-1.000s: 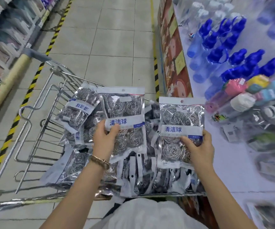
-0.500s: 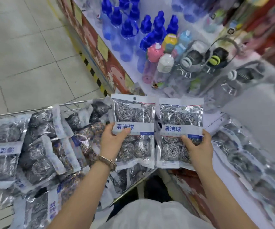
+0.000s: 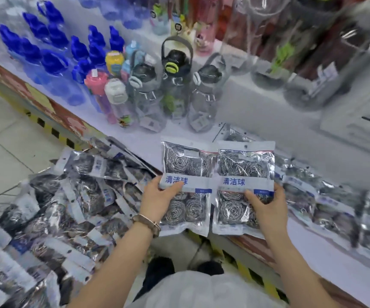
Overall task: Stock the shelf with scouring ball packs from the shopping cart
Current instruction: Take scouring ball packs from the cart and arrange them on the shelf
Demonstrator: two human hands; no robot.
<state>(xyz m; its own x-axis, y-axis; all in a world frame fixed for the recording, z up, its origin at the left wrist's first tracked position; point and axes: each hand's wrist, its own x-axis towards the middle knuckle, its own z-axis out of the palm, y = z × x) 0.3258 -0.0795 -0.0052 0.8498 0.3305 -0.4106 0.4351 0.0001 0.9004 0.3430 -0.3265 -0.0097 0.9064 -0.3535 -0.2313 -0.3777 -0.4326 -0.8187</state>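
Grey-lidded water bottles (image 3: 175, 85) and blue-capped bottles (image 3: 53, 58) crowd the back of the white shelf (image 3: 257, 121), just beyond the two held packs. The left hand (image 3: 157, 196) grips the left pack (image 3: 186, 165) at its label band, thumb on the front. The right hand (image 3: 268, 207) grips the right pack (image 3: 246, 165) likewise. The two packs are side by side with their edges meeting, over the shelf's front edge. A row of packs (image 3: 326, 196) lies on the shelf to the right, with bare shelf behind it. A heap of packs (image 3: 68, 196) fills the left, beside tiled floor (image 3: 6, 147).
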